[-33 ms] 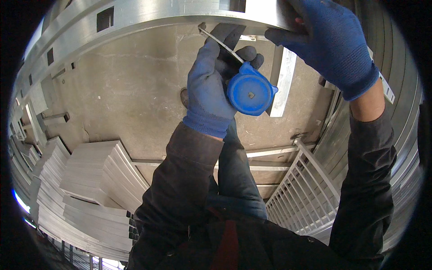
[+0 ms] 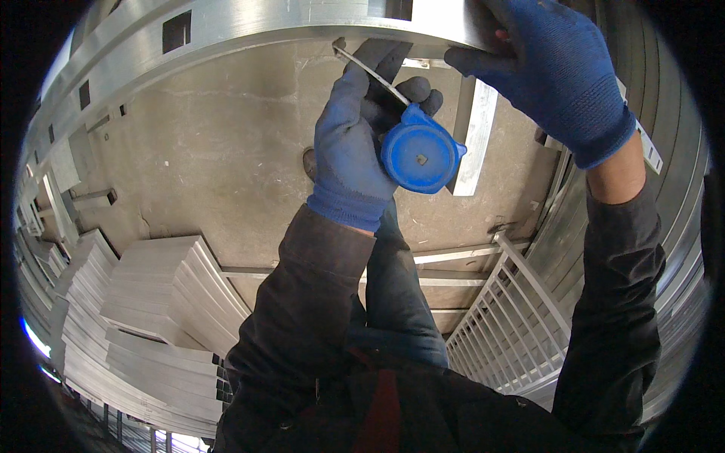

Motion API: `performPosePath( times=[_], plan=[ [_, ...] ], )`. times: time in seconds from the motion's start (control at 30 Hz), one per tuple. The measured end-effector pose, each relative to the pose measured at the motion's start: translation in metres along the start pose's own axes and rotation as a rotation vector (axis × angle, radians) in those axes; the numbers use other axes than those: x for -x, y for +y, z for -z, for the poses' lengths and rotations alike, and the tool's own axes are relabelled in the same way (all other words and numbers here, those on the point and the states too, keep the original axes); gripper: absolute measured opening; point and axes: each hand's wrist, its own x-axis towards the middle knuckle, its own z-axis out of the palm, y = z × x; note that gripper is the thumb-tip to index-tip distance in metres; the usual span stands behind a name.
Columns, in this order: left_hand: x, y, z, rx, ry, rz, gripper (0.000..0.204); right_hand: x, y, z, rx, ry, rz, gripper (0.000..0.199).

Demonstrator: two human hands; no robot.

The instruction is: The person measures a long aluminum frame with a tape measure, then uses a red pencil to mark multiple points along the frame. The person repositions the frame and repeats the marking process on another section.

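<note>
My left hand (image 2: 349, 143), in a blue work glove with dark grey fingers, is closed on a blue tape measure (image 2: 421, 155). A short length of metal tape (image 2: 370, 73) sticks out of it toward the far left, its hooked end just below the near edge of a long metal beam (image 2: 279, 16). The beam, silvery with rectangular cut-outs, runs across the far side and looks curved. At its right part my right hand (image 2: 563, 79), gloved in blue, grips the beam, thumb at the near edge. Its other fingertips are partly hidden.
Stacked pale metal profiles (image 2: 162, 291) stand at the near left. A barred metal frame (image 2: 517, 317) is at the near right, and long metal profiles (image 2: 672, 151) line the right side. On the concrete floor (image 2: 219, 151), a metal bar (image 2: 476, 140) stands out behind the tape measure.
</note>
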Motion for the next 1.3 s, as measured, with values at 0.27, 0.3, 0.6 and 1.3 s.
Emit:
performPosePath(
  times=[0.27,0.3,0.6,1.3],
  plan=[
    [0.006,0.001,-0.008,-0.134,0.147,-0.012,0.049,0.027,-0.001,0.012,0.04,0.034,-0.081,0.06],
    [0.009,0.003,-0.009,-0.182,0.212,0.008,0.049,0.036,0.001,0.014,0.029,0.067,-0.076,0.065],
    [0.055,-0.008,-0.027,-0.393,0.253,-0.066,0.034,0.123,-0.057,-0.099,-0.984,0.156,-0.343,0.089],
    [0.013,0.002,-0.053,-0.491,0.241,0.087,0.031,0.166,0.02,-0.075,-1.565,0.513,-0.853,0.055]
  ],
)
